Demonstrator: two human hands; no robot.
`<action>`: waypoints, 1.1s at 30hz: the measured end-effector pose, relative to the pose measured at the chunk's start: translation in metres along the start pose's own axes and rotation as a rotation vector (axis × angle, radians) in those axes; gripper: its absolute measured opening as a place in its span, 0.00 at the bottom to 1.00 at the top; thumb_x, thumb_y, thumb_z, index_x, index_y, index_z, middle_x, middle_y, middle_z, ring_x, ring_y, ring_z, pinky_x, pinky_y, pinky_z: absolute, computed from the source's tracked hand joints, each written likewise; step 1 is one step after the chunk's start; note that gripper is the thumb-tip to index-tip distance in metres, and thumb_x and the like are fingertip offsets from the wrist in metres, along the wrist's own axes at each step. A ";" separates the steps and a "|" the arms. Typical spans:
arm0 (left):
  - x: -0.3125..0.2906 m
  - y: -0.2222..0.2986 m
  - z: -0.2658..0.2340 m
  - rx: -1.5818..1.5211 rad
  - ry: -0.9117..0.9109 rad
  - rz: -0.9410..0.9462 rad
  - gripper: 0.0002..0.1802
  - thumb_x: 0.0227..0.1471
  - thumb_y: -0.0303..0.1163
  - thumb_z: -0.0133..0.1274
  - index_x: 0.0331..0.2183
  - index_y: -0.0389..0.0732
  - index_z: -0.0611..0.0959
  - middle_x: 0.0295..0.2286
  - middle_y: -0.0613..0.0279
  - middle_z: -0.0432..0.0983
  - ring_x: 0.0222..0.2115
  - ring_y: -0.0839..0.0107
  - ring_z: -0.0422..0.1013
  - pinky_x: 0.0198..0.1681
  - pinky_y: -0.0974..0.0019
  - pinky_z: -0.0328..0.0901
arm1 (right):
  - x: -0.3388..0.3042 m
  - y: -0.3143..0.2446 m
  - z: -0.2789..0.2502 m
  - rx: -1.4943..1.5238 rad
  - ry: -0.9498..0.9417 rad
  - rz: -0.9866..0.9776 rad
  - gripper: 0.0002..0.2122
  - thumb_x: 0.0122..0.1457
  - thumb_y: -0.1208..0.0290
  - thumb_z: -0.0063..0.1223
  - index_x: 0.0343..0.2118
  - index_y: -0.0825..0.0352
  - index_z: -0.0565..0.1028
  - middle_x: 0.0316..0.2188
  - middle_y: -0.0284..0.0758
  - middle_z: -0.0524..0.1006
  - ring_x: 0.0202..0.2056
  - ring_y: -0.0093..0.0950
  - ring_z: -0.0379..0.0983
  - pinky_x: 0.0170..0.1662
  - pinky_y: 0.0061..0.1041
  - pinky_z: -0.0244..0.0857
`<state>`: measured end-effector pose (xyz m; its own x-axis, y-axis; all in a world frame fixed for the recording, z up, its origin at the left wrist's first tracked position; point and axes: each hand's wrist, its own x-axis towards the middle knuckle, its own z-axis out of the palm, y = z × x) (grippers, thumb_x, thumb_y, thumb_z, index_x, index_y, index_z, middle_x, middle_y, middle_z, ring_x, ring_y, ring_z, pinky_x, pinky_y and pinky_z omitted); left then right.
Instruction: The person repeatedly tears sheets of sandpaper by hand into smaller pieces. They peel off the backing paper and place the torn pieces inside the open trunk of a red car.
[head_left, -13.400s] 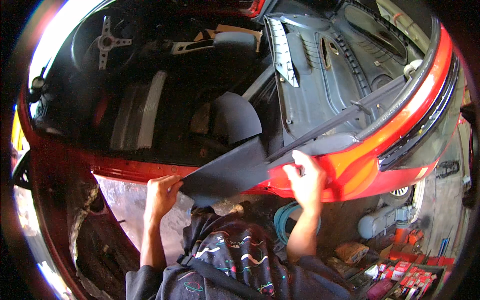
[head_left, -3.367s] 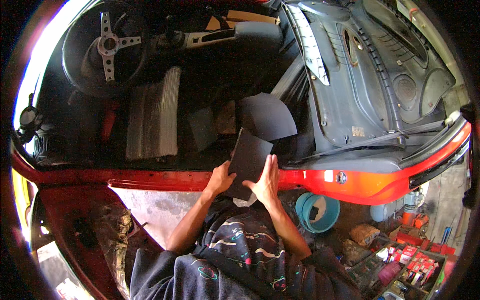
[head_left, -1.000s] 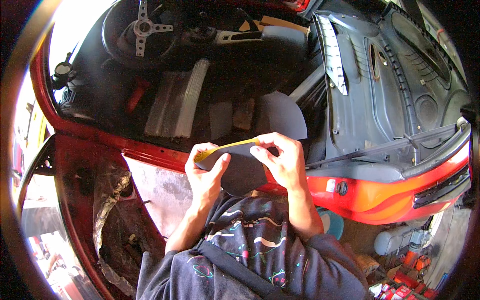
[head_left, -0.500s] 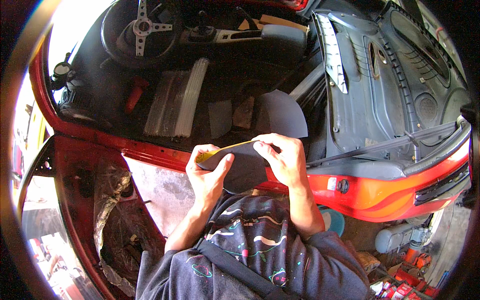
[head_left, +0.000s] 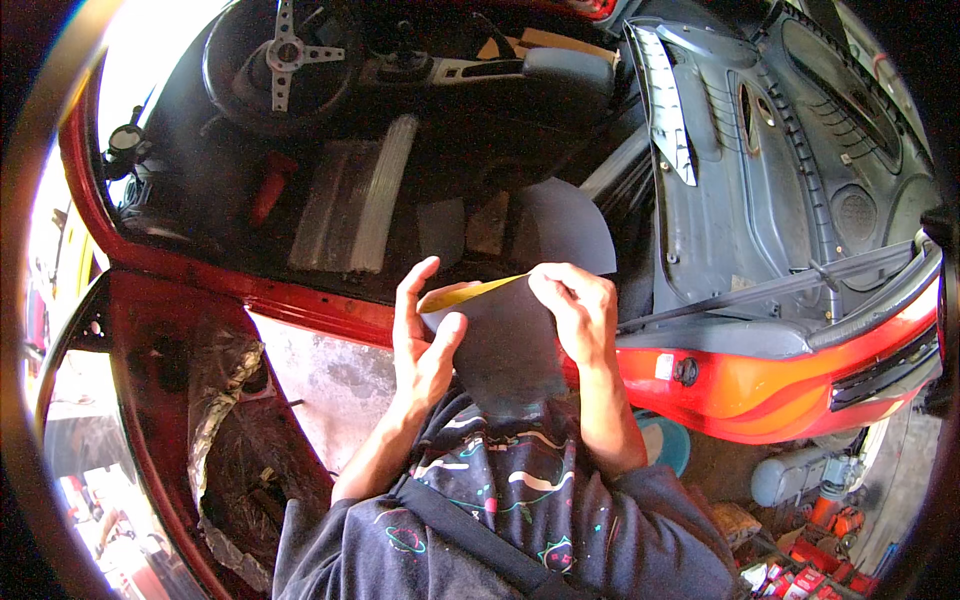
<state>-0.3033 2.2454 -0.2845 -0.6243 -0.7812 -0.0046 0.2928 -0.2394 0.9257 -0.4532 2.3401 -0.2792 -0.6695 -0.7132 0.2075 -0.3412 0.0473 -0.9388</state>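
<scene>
A flexible dark grey sheet with a yellow side showing along its bent top edge hangs in front of my chest. My right hand pinches its upper right corner between thumb and fingers. At the left end, my left hand holds the sheet loosely, its thumb over the grey face and its index finger raised. The fingers behind the sheet are mostly hidden. Beyond my hands, on the car floor, lie a larger curved grey sheet and a smaller grey piece.
Past the red door sill is the car interior, with a steering wheel and a ridged panel. Grey trim panels lie at the right. The open door stands left. A blue basin and a spray gun are lower right.
My right hand has shifted slightly right with the sheet, whose lower part has unfolded downward. My left index finger has lifted from the sheet's edge, and more of the yellow side shows.
</scene>
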 end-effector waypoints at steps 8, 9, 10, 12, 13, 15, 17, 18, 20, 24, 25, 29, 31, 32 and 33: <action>0.016 -0.025 -0.012 0.203 -0.022 -0.124 0.09 0.52 0.27 0.49 0.37 0.35 0.77 0.27 0.69 0.74 0.27 0.84 0.66 0.32 0.80 0.61 | -0.002 0.030 0.005 -0.093 0.175 -0.113 0.09 0.53 0.70 0.51 0.29 0.72 0.76 0.23 0.38 0.77 0.25 0.23 0.74 0.27 0.20 0.65; 0.017 -0.030 -0.012 0.229 -0.004 -0.120 0.09 0.52 0.27 0.49 0.36 0.35 0.77 0.27 0.69 0.74 0.27 0.84 0.66 0.31 0.80 0.61 | -0.001 0.033 0.006 -0.093 0.177 -0.113 0.09 0.53 0.70 0.51 0.29 0.72 0.75 0.23 0.38 0.77 0.24 0.23 0.74 0.27 0.20 0.65; 0.018 -0.035 -0.012 0.254 0.016 -0.114 0.09 0.51 0.28 0.50 0.35 0.35 0.78 0.26 0.69 0.74 0.26 0.85 0.66 0.30 0.80 0.61 | 0.001 0.036 0.005 -0.092 0.177 -0.115 0.08 0.53 0.71 0.51 0.29 0.72 0.75 0.22 0.38 0.77 0.24 0.23 0.73 0.27 0.19 0.65; 0.020 -0.041 -0.014 0.170 0.039 -0.200 0.07 0.49 0.29 0.53 0.31 0.37 0.79 0.24 0.70 0.74 0.22 0.85 0.65 0.25 0.79 0.61 | 0.004 0.041 0.003 -0.058 0.185 -0.115 0.07 0.53 0.72 0.51 0.30 0.72 0.76 0.22 0.38 0.77 0.23 0.22 0.73 0.27 0.19 0.65; 0.021 -0.042 -0.016 0.142 0.016 -0.264 0.06 0.49 0.29 0.53 0.30 0.37 0.79 0.23 0.70 0.74 0.21 0.85 0.65 0.25 0.79 0.61 | 0.006 0.044 0.001 -0.046 0.181 -0.090 0.07 0.53 0.73 0.51 0.30 0.72 0.76 0.22 0.38 0.77 0.23 0.21 0.72 0.27 0.18 0.65; 0.024 -0.041 -0.021 0.161 0.019 -0.350 0.04 0.47 0.30 0.55 0.25 0.40 0.79 0.21 0.70 0.74 0.19 0.86 0.64 0.23 0.79 0.61 | 0.006 0.047 -0.003 -0.101 0.146 -0.066 0.07 0.53 0.74 0.51 0.30 0.72 0.76 0.23 0.38 0.77 0.23 0.21 0.72 0.27 0.18 0.65; 0.026 -0.040 -0.022 0.327 0.024 -0.157 0.09 0.45 0.33 0.57 0.25 0.38 0.79 0.21 0.70 0.74 0.21 0.83 0.65 0.25 0.76 0.62 | 0.004 0.049 -0.002 -0.062 0.140 -0.024 0.06 0.52 0.76 0.51 0.30 0.73 0.75 0.24 0.38 0.78 0.25 0.21 0.73 0.29 0.19 0.66; 0.028 -0.038 -0.023 0.460 0.009 -0.011 0.10 0.45 0.35 0.57 0.25 0.37 0.80 0.21 0.70 0.74 0.21 0.81 0.65 0.26 0.75 0.62 | 0.005 0.050 0.002 0.020 0.190 -0.086 0.06 0.51 0.78 0.51 0.30 0.74 0.75 0.26 0.38 0.78 0.27 0.22 0.73 0.31 0.19 0.66; 0.026 -0.035 -0.024 0.622 0.001 -0.119 0.13 0.44 0.37 0.58 0.24 0.35 0.80 0.22 0.70 0.74 0.24 0.80 0.65 0.28 0.74 0.63 | 0.002 0.050 0.007 -0.028 0.234 -0.054 0.06 0.50 0.77 0.52 0.30 0.73 0.76 0.26 0.39 0.78 0.28 0.23 0.74 0.33 0.20 0.67; 0.016 -0.042 -0.027 0.398 -0.071 -0.447 0.13 0.45 0.37 0.58 0.23 0.35 0.79 0.19 0.73 0.72 0.23 0.84 0.63 0.26 0.74 0.61 | -0.004 0.053 0.014 -0.013 0.261 -0.004 0.07 0.52 0.75 0.48 0.29 0.72 0.76 0.22 0.37 0.76 0.24 0.21 0.72 0.28 0.20 0.65; 0.012 -0.045 -0.029 0.437 -0.071 -0.374 0.13 0.45 0.36 0.58 0.23 0.35 0.79 0.20 0.73 0.72 0.22 0.83 0.63 0.26 0.74 0.61 | -0.004 0.055 0.015 0.022 0.245 0.011 0.07 0.53 0.74 0.48 0.29 0.72 0.76 0.22 0.37 0.77 0.23 0.22 0.71 0.27 0.20 0.65; 0.003 -0.056 -0.034 0.254 -0.065 -0.386 0.09 0.46 0.34 0.57 0.24 0.38 0.79 0.19 0.71 0.72 0.21 0.82 0.65 0.25 0.73 0.62 | -0.002 0.062 0.014 -0.060 0.340 -0.024 0.08 0.52 0.72 0.51 0.29 0.73 0.76 0.22 0.40 0.77 0.25 0.26 0.74 0.29 0.21 0.65; -0.001 -0.056 -0.035 0.265 -0.082 -0.471 0.08 0.46 0.33 0.56 0.25 0.38 0.78 0.20 0.70 0.72 0.20 0.82 0.66 0.23 0.73 0.62 | 0.000 0.064 0.014 -0.076 0.300 -0.028 0.08 0.52 0.72 0.51 0.29 0.72 0.76 0.22 0.41 0.77 0.24 0.27 0.74 0.28 0.22 0.65; -0.003 -0.055 -0.035 0.312 -0.034 -0.582 0.08 0.47 0.33 0.56 0.25 0.39 0.78 0.20 0.71 0.72 0.20 0.82 0.65 0.22 0.74 0.61 | 0.001 0.064 0.014 -0.068 0.299 -0.027 0.08 0.52 0.72 0.51 0.29 0.72 0.76 0.22 0.41 0.77 0.24 0.27 0.74 0.28 0.22 0.65; -0.004 -0.054 -0.034 0.265 -0.053 -0.454 0.09 0.47 0.34 0.56 0.24 0.40 0.78 0.19 0.71 0.72 0.19 0.82 0.65 0.21 0.74 0.61 | 0.002 0.064 0.014 -0.090 0.312 -0.032 0.08 0.52 0.72 0.51 0.29 0.72 0.76 0.22 0.41 0.77 0.24 0.27 0.74 0.28 0.22 0.65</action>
<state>-0.2924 2.2419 -0.3472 -0.6837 -0.6006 -0.4145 -0.2043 -0.3878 0.8988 -0.4674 2.3321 -0.3427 -0.8226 -0.4671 0.3243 -0.4133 0.0995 -0.9051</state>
